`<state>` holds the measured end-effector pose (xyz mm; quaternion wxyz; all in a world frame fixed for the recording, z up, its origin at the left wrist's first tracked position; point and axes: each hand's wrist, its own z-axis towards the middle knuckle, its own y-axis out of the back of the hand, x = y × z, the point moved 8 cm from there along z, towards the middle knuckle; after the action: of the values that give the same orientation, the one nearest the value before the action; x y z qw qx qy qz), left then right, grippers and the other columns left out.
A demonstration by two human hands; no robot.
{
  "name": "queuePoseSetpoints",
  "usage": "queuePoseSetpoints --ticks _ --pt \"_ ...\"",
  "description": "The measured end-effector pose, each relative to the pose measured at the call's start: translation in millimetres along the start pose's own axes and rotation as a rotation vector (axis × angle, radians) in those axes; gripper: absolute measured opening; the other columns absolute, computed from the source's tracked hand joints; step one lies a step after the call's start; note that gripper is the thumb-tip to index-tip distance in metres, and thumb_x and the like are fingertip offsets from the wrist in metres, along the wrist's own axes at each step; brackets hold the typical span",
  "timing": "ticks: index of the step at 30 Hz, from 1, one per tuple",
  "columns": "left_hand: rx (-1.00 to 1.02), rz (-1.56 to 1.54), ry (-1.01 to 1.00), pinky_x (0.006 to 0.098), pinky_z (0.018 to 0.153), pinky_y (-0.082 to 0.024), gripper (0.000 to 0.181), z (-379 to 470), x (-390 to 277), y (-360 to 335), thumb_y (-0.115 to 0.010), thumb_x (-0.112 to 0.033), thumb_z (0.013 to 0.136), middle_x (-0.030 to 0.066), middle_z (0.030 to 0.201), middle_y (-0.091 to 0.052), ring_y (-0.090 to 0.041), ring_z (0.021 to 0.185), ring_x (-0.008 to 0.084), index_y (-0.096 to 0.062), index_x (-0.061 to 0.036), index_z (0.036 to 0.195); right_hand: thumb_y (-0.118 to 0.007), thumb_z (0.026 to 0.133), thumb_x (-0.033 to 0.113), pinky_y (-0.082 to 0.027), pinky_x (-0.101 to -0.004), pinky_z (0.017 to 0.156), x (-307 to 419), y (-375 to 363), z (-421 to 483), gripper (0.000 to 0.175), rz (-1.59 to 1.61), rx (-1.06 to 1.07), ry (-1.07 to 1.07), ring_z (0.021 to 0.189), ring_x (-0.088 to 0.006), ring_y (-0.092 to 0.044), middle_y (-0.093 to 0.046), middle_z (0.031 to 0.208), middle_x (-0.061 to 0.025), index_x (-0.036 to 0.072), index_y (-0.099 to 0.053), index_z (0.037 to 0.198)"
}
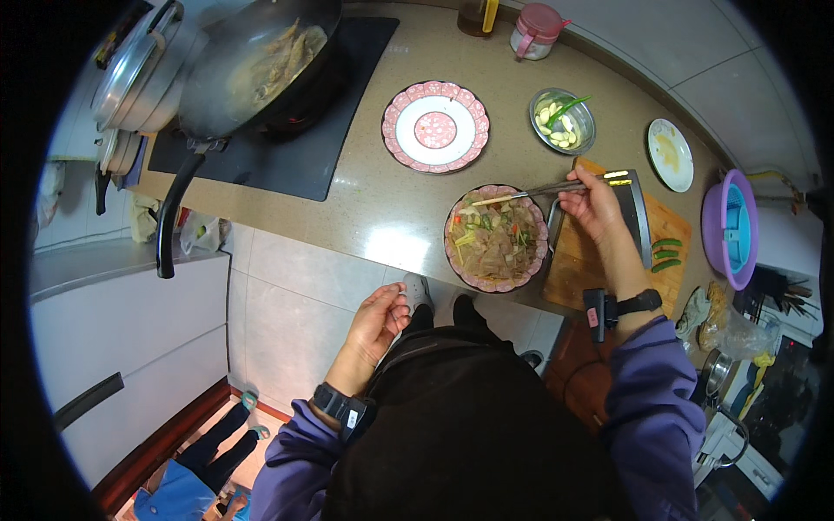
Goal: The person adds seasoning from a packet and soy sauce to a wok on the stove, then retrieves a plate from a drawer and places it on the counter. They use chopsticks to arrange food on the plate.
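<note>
My right hand (589,202) holds a pair of chopsticks (550,189), whose tips reach over a scalloped pink plate of noodles and vegetables (498,241) at the counter's front edge. Under that hand lie a cleaver (632,211) and a wooden cutting board (580,267) with several cut green pepper pieces (666,253). My left hand (380,319) hangs in front of the counter, fingers curled; whether something small is between them cannot be told. A flat pink-rimmed plate (435,127) lies farther back. Beside it stands a metal bowl (562,121) of peeled garlic cloves and a green chili.
A steaming wok (215,84) with fish sits on the black cooktop (313,150), its handle (176,221) sticking out past the counter. Stacked steamer pots (146,78) stand left. At right are a small stained plate (670,155) and a purple basin (730,228). Another person (179,488) is at lower left.
</note>
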<state>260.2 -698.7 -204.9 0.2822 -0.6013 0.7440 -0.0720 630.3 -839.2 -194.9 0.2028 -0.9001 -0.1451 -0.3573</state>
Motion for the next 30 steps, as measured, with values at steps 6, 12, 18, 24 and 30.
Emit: queuePoseSetpoints --ticks 6,12,18,24,30 --pt "0.011 -0.002 -0.013 0.0243 0.057 -0.047 0.014 -1.6 0.7 -0.7 -0.047 -0.012 0.09 0.0013 0.07 -0.058 -0.054 0.059 0.0115 -0.055 -0.0037 0.098 -0.052 0.088 0.026 -0.053 -0.0295 0.05 -5.3 6.8 -1.8 0.024 0.039 -0.094 0.021 0.058 -0.0204 -0.061 -0.06 0.071 -0.0109 0.003 -0.054 0.084" --pt "0.005 -0.027 -0.016 0.0241 0.057 -0.047 0.014 -1.7 2.4 2.2 -0.047 -0.012 0.089 0.0012 0.07 -0.058 -0.054 0.06 0.0119 -0.054 -0.0035 0.097 -0.051 0.088 0.022 -0.05 -0.0278 0.045 35.9 -8.2 -44.2 0.022 -0.08 -0.015 0.315 0.052 -0.0195 -0.06 -0.057 0.067 -0.0099 0.001 -0.052 0.082" --pt "0.011 -0.021 0.006 0.0241 0.057 -0.047 0.014 3.2 3.8 -3.3 -0.047 -0.011 0.089 0.0019 0.07 -0.057 -0.054 0.06 0.0125 -0.054 -0.0031 0.098 -0.053 0.086 0.011 -0.05 -0.0253 0.052 46.3 -65.2 -135.0 0.014 -0.547 0.231 0.767 0.061 -0.0164 -0.058 -0.054 0.077 -0.0084 -0.001 -0.055 0.078" --pt "0.036 -0.007 0.01 0.0241 0.056 -0.047 0.014 5.8 1.3 -11.7 -0.047 -0.012 0.09 0.0015 0.071 -0.057 -0.054 0.06 0.0122 -0.054 -0.0034 0.097 -0.055 0.084 0.01 -0.047 -0.0251 0.056 49.5 -75.2 -191.1 0.013 -0.842 0.214 0.939 0.062 -0.0155 -0.057 -0.052 0.077 -0.0087 -0.003 -0.057 0.08" --pt "0.078 0.011 0.006 0.0238 0.056 -0.046 0.015 7.3 -0.7 -22.8 -0.046 -0.013 0.09 0.001 0.071 -0.057 -0.054 0.061 0.0115 -0.055 -0.0037 0.097 -0.052 0.087 0.014 -0.049 -0.0263 0.06 52.4 -58.7 -208.0 0.018 -0.643 0.102 0.881 0.063 -0.0149 -0.056 -0.049 0.081 -0.0081 -0.003 -0.057 0.082"
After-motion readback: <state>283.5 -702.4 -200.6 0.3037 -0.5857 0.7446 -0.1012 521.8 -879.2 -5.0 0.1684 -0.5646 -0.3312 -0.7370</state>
